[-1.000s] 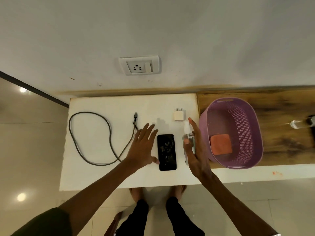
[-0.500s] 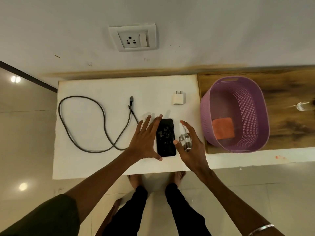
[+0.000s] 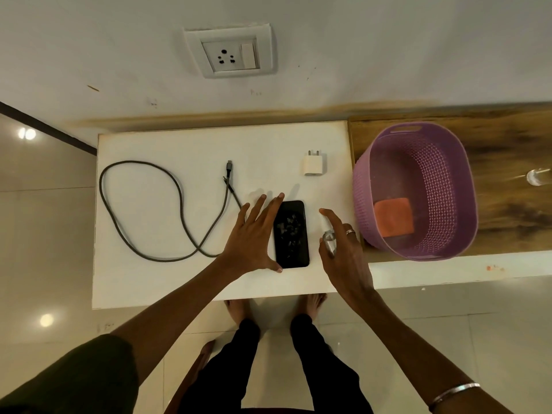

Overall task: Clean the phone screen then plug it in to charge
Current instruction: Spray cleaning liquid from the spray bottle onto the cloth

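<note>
Lying flat on the white table [image 3: 179,282], your black phone [image 3: 291,234] shows a smudged screen, its long axis running from you toward the wall. Your left hand [image 3: 254,237] rests open, fingers spread, against its left edge. Your right hand [image 3: 343,249] grips what looks like a small clear spray bottle [image 3: 328,239] just right of it.

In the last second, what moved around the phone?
The right hand lifted the spray bottle and tilted it toward the phone. The left hand slid closer, its thumb at the phone's near corner. Cable, charger, basket and cloth stayed put.
</note>
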The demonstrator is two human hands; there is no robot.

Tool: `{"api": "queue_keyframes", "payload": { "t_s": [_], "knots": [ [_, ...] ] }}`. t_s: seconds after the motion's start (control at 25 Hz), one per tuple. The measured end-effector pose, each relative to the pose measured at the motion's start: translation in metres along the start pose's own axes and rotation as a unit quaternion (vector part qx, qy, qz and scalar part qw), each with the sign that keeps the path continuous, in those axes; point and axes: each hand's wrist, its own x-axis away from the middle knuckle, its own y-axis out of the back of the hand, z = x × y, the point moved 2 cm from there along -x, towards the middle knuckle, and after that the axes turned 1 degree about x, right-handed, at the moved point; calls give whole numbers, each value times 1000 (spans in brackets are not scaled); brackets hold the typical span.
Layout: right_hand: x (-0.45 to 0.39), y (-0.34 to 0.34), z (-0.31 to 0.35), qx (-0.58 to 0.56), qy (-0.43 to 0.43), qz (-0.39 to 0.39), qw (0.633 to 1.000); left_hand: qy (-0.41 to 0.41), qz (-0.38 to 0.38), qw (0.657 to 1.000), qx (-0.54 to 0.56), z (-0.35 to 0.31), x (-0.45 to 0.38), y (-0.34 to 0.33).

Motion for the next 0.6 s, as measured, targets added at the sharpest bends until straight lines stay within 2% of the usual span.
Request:
{"api": "queue_keyframes", "payload": {
  "t_s": [0.2,0.4,0.6],
  "knots": [
    [4,-2,-3,87,24,-20,996,4,-3,1000,-4,-1,1,0],
    [7,1,-1,33,-26,-45,998,2,-6,1000,-13,0,1,0],
    [12,10,1,23,-21,-63,998,-2,-8,1000,-20,0,0,0]
  ]
}}
